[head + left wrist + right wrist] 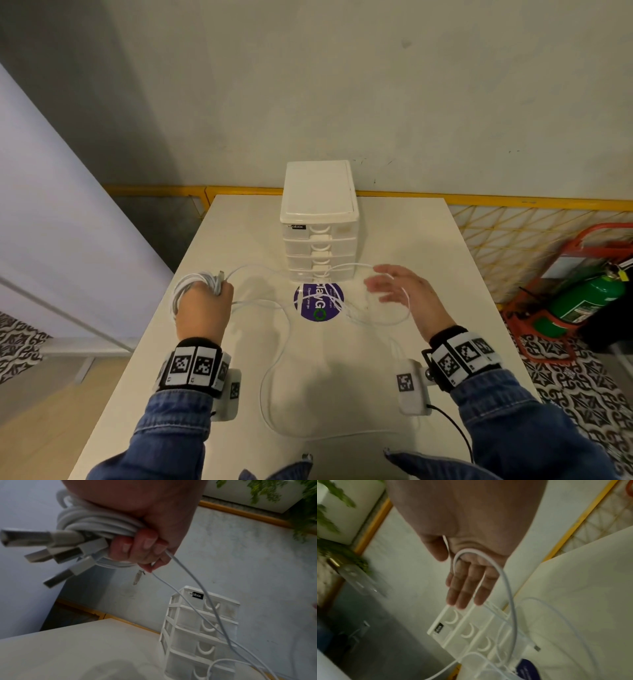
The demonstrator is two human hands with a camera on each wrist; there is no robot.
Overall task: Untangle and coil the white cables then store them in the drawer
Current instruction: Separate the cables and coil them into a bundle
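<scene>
My left hand (pixel 205 301) grips a coiled bundle of white cables (pixel 191 284) above the table's left side. In the left wrist view the fingers (pixel 145 547) curl round the coil (pixel 96 522), and several USB plugs (pixel 51 553) stick out. Loose white cable (pixel 274 370) trails across the table to my right hand (pixel 394 287). That hand is open with straight fingers (pixel 467 588), and a cable loop (pixel 488 561) hangs over the palm. A white drawer unit (pixel 318 222) with all drawers closed stands at the table's back centre.
A purple round sticker (pixel 318 303) lies on the white table (pixel 342 394) in front of the drawers, crossed by cable strands. A yellow railing (pixel 513 204) runs behind the table. A green fire extinguisher (pixel 582 305) in a red stand is on the floor at right.
</scene>
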